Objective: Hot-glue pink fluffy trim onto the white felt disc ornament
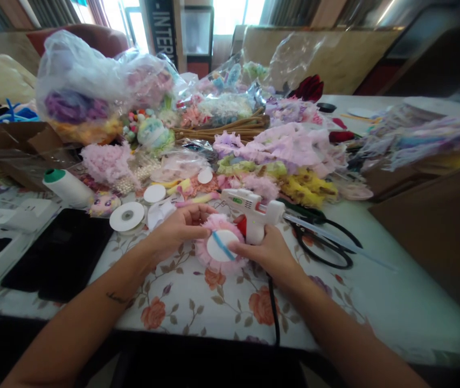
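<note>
A pink ruffled rosette (235, 264) with a white round centre and a blue strip across it is held above the flowered cloth. My left hand (181, 226) grips its upper left edge between thumb and fingers. On its right side, the thumb of my right hand (272, 252) touches the white disc, while the same hand's fingers are around the handle of a white glue gun (258, 218). A long clear glue stick (335, 237) sticks out of the gun's back. The gun's nozzle points left, above the rosette.
Black-handled scissors (327, 250) lie right of the gun. A ribbon spool (127, 216), a thread cone (68, 187) and a black tablet (58, 256) are at left. Ruffled fabrics (294, 145) and plastic bags pile up behind. A cardboard box (432, 215) stands at right; a black cord (273, 312) hangs over the front edge.
</note>
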Tool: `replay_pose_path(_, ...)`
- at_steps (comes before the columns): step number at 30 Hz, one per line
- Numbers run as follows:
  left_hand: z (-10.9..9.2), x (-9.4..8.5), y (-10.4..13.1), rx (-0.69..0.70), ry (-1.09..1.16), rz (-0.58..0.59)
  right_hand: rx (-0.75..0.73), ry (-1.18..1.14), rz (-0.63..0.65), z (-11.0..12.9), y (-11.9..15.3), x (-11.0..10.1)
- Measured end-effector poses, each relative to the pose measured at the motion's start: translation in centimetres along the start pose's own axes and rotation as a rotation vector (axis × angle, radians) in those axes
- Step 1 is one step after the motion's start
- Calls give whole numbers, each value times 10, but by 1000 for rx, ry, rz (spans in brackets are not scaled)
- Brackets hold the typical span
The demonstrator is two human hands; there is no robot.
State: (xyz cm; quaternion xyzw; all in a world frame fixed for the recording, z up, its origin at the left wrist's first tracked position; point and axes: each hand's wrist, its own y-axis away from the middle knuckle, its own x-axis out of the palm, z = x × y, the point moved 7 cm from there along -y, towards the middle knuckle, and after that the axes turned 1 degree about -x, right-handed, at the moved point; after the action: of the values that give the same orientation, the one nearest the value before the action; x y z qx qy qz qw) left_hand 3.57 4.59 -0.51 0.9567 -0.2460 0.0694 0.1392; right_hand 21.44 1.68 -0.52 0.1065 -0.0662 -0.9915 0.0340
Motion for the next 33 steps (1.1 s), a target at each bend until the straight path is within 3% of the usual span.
replay_pose_path(21, 5, 5, 0, -72, 162, 39, 15, 51, 0, 1, 0, 1)
replay_pose_path(28, -14, 0, 3, 74, -70, 25, 3, 41, 20, 1, 0, 1)
replay_pose_path(33, -12, 1, 2, 116, -160, 23, 3, 115, 24, -1, 0, 0)
